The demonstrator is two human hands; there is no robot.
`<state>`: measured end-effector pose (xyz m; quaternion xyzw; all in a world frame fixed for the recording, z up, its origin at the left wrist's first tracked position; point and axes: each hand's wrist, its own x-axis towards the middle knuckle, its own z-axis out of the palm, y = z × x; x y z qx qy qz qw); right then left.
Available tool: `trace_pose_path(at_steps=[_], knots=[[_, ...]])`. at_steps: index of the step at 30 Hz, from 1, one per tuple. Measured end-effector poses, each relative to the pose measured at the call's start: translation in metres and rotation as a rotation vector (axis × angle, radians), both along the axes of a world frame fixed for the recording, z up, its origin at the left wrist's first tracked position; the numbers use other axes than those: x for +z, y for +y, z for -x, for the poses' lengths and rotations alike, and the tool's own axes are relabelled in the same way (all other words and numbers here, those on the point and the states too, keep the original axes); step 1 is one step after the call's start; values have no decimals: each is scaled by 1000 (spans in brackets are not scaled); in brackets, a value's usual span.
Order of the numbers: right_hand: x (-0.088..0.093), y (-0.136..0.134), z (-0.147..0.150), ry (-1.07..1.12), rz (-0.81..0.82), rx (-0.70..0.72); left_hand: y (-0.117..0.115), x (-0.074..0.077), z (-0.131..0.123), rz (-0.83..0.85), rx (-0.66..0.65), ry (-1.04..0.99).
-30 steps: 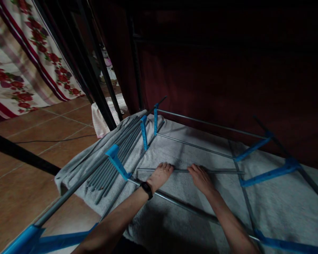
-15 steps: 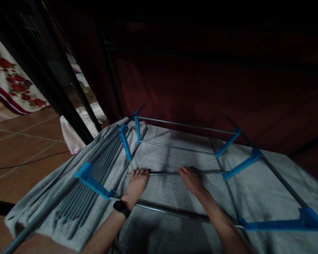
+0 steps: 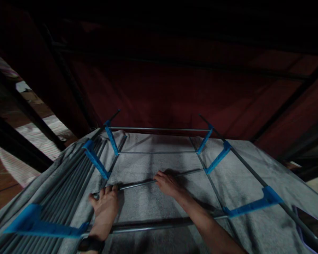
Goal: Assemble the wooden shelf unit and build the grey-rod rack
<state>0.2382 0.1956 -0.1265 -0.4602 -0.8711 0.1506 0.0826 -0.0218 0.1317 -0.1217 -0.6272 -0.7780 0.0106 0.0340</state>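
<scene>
Head: left hand (image 3: 106, 205) palm-down on rod (image 3: 137, 184)

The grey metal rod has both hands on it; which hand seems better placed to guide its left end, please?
Probably the left hand: it lies over the grey metal rod close to that end, whereas the right hand is nearer the middle.

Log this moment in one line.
left hand: on metal rod, left end | right hand: holding it near middle | below: grey cloth | sides: blue brackets
</scene>
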Motion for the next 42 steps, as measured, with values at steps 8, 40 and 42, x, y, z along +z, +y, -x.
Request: trace_pose_path(at_steps=[8,40,42], knots=[[-9,-5,-21,58,41,-54,3,-2,-18,-103,-132,44],[-18,54,-45,67,-59,-25,81,-4,-66,-215,-371,-127],[-18,59,-37,68,-61,-3,86,-2,-66,-243,-368,-139]])
